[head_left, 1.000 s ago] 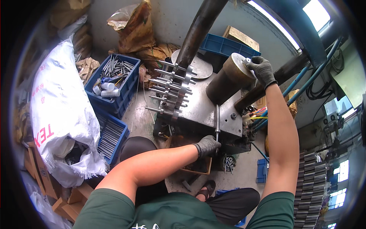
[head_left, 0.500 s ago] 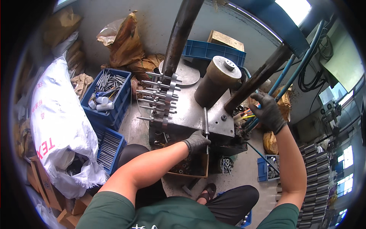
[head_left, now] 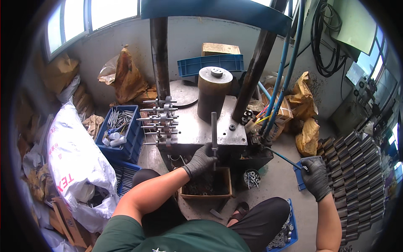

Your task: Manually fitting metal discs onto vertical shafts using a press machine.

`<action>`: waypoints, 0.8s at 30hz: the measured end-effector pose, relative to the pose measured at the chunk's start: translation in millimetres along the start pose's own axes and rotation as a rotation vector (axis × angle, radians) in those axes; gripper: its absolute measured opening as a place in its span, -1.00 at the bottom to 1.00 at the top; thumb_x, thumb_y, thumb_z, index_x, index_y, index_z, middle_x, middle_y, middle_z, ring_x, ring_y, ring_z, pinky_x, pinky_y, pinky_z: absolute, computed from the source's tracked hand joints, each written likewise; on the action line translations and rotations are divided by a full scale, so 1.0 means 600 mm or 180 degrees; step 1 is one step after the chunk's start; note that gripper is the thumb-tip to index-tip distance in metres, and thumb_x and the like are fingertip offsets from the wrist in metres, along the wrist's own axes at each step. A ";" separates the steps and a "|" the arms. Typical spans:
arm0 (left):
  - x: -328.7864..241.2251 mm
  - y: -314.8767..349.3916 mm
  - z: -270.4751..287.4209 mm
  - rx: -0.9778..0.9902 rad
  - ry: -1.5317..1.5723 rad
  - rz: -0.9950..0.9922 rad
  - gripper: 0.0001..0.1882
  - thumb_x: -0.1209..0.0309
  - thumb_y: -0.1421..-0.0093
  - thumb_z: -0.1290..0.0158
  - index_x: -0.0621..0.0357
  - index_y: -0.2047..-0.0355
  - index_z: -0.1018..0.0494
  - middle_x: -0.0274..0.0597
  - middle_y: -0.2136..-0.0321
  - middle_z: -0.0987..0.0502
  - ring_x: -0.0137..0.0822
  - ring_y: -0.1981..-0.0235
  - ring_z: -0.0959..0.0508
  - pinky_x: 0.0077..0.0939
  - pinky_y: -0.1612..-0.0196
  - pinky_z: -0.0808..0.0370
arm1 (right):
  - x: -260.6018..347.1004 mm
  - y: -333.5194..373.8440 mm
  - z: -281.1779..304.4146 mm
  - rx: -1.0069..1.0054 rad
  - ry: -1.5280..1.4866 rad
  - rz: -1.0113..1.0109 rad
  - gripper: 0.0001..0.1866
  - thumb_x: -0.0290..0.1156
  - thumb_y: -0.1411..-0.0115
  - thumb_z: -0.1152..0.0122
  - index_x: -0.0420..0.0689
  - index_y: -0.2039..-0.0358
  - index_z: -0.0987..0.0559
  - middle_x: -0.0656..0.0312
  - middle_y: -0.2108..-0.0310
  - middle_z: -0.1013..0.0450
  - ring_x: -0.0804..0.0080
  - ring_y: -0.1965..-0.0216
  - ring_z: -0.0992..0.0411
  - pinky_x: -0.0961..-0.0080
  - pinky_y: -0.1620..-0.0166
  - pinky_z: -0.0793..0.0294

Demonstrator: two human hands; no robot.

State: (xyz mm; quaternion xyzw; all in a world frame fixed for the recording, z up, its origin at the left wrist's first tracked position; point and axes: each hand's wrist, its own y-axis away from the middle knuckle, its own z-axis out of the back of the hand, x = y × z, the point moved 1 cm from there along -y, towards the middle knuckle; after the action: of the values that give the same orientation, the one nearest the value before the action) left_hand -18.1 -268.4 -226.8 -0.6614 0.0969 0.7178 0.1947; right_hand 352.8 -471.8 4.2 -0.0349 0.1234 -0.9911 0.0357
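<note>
Wearing a dark grey glove, my left hand (head_left: pixel 201 161) is closed round a steel shaft (head_left: pixel 214 131), held upright in front of the press table (head_left: pixel 191 131). The shaft's upper part stands before the thick steel cylinder (head_left: pixel 214 90) on that table. At the right, my gloved right hand (head_left: pixel 316 178) is closed at the outer end of a teal lever (head_left: pixel 280 157) that slants out from the press; its fingers partly hide that end. Along the table's left edge several shafts with round collars (head_left: pixel 161 122) lie in a row. A small bearing-like ring (head_left: pixel 232 127) sits on the table's right part.
A box of small parts (head_left: pixel 226 195) stands below the press, beside a round tin (head_left: pixel 252 178). Blue crates (head_left: pixel 133 145) of shafts and a white sack (head_left: pixel 79 164) are at the left. Stacked metal cylinders (head_left: pixel 357 185) line the right. Two dark posts (head_left: pixel 159 59) flank the table.
My right hand has moved from beside the right post down and outward to the lever's end. The shaft in my left hand now stands before the table. The whole view has shifted.
</note>
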 end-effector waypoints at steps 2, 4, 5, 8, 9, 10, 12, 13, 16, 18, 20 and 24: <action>-0.017 0.001 0.011 0.0012 0.0065 0.0114 -0.35 0.77 -0.09 -0.18 0.24 -0.20 -0.29 -0.25 0.22 -0.51 -0.40 0.16 -0.58 -0.41 0.04 -0.65 | 0.014 -0.015 -0.011 -0.0914 0.0493 0.0293 -0.77 -0.49 -0.05 -0.28 -0.10 0.23 -0.66 0.08 0.29 -0.59 0.03 0.22 -0.53 0.13 0.05 -0.42; -0.042 -0.013 0.011 -0.0083 0.0114 -0.0479 -0.31 0.79 -0.11 -0.15 0.17 -0.25 -0.27 -0.29 0.25 -0.49 -0.42 0.17 -0.56 -0.43 0.04 -0.63 | 0.014 -0.038 0.010 -0.0847 0.0742 0.0093 -0.73 -0.51 -0.05 -0.28 -0.13 0.17 -0.64 0.07 0.27 -0.57 0.00 0.20 -0.53 0.13 0.10 -0.47; -0.076 -0.013 0.016 -0.0130 -0.0219 -0.0463 -0.28 0.83 -0.11 -0.09 0.11 -0.28 -0.26 -0.33 0.26 -0.46 -0.44 0.20 -0.55 -0.46 0.01 -0.60 | 0.008 -0.064 0.007 -0.1449 0.0493 0.0183 -0.72 -0.51 -0.07 -0.27 -0.14 0.15 -0.63 0.05 0.24 -0.56 0.00 0.19 -0.53 0.14 0.09 -0.49; -0.162 -0.031 0.046 -0.0305 0.0250 -0.0702 -0.28 0.87 -0.13 0.06 0.09 -0.29 -0.23 -0.35 0.30 -0.41 -0.39 0.21 -0.55 -0.43 0.03 -0.60 | 0.006 -0.135 0.021 -0.1968 0.0118 0.0170 -0.67 -0.51 -0.10 -0.26 -0.16 0.07 -0.62 -0.03 0.10 -0.52 -0.02 0.12 -0.53 0.17 0.04 -0.54; -0.180 -0.057 0.057 -0.0291 0.0485 -0.1002 -0.29 0.87 -0.15 0.07 0.10 -0.29 -0.22 -0.33 0.30 -0.41 -0.37 0.21 -0.56 -0.42 0.04 -0.61 | 0.002 -0.158 0.029 -0.2000 0.0106 0.0151 -0.67 -0.51 -0.10 -0.26 -0.16 0.07 -0.62 -0.03 0.10 -0.52 -0.02 0.12 -0.53 0.17 0.04 -0.54; -0.201 -0.080 0.074 -0.0301 0.0707 -0.1292 -0.31 0.87 -0.16 0.09 0.10 -0.28 -0.22 -0.32 0.30 -0.41 -0.35 0.20 -0.57 -0.40 0.05 -0.62 | 0.000 -0.185 0.034 -0.2032 0.0099 0.0035 -0.66 -0.47 -0.12 -0.26 -0.15 0.04 -0.61 -0.04 0.05 -0.51 -0.01 0.09 -0.54 0.17 0.01 -0.54; -0.254 -0.132 0.095 -0.0344 0.0578 -0.1656 -0.31 0.87 -0.19 0.11 0.04 -0.28 -0.19 -0.24 0.26 -0.41 -0.34 0.21 -0.55 -0.47 0.20 -0.62 | -0.018 -0.229 0.030 -0.2053 0.0043 -0.0137 -0.64 -0.42 -0.15 -0.27 -0.14 0.01 -0.61 -0.04 0.00 -0.50 0.00 0.06 -0.54 0.16 -0.01 -0.54; -0.267 -0.167 0.114 -0.0529 0.0421 -0.1820 -0.31 0.88 -0.20 0.13 0.04 -0.28 -0.18 -0.22 0.27 -0.41 -0.33 0.22 -0.56 -0.46 0.25 -0.63 | -0.019 -0.252 0.035 -0.1951 0.0061 -0.0299 -0.61 -0.30 -0.21 -0.24 -0.15 -0.03 -0.60 -0.04 -0.04 -0.48 0.00 0.03 -0.54 0.16 -0.04 -0.54; -0.310 -0.280 0.167 -0.1175 0.0293 -0.2162 -0.52 0.78 -0.29 0.09 0.10 -0.15 -0.16 -0.09 0.21 -0.48 -0.17 0.18 -0.64 -0.24 0.10 -0.71 | -0.019 -0.305 0.043 -0.1728 0.0158 -0.0611 -0.52 -0.04 -0.31 -0.14 -0.15 -0.04 -0.60 -0.05 -0.08 -0.49 0.01 -0.01 -0.54 0.14 -0.07 -0.53; -0.348 -0.334 0.164 -0.1451 0.0551 -0.1729 -0.54 0.78 -0.29 0.09 0.11 -0.12 -0.15 -0.05 0.19 -0.46 -0.14 0.18 -0.65 -0.22 0.10 -0.74 | -0.028 -0.316 0.048 -0.1581 0.0275 -0.0797 -0.44 0.09 -0.34 -0.06 -0.16 -0.02 -0.61 -0.05 -0.07 -0.50 0.01 -0.02 -0.54 0.13 -0.07 -0.53; -0.379 -0.362 0.161 -0.1460 0.0607 -0.1553 -0.56 0.79 -0.29 0.09 0.13 -0.10 -0.16 -0.05 0.19 -0.44 -0.12 0.24 -0.66 -0.26 0.15 -0.75 | -0.032 -0.318 0.055 -0.1078 0.0150 -0.0933 -0.36 0.23 -0.34 0.01 -0.14 0.05 -0.64 -0.06 0.04 -0.57 0.01 0.02 -0.57 0.12 -0.05 -0.54; -0.384 -0.421 0.183 -0.1678 0.0158 -0.1596 -0.64 0.78 -0.25 0.06 0.14 0.01 -0.25 -0.16 0.34 -0.42 -0.26 0.39 -0.63 -0.41 0.33 -0.68 | -0.023 -0.320 0.059 -0.0673 0.0232 -0.1129 -0.42 0.19 -0.32 -0.04 -0.12 0.12 -0.66 -0.04 0.15 -0.61 0.02 0.06 -0.59 0.12 -0.03 -0.56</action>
State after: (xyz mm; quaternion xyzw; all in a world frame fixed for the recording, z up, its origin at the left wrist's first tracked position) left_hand -4.0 -30.8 42.2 -0.7093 -0.2520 0.6317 0.1850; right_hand 357.1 -293.6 85.3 -0.0239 0.2198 -0.9640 -0.1477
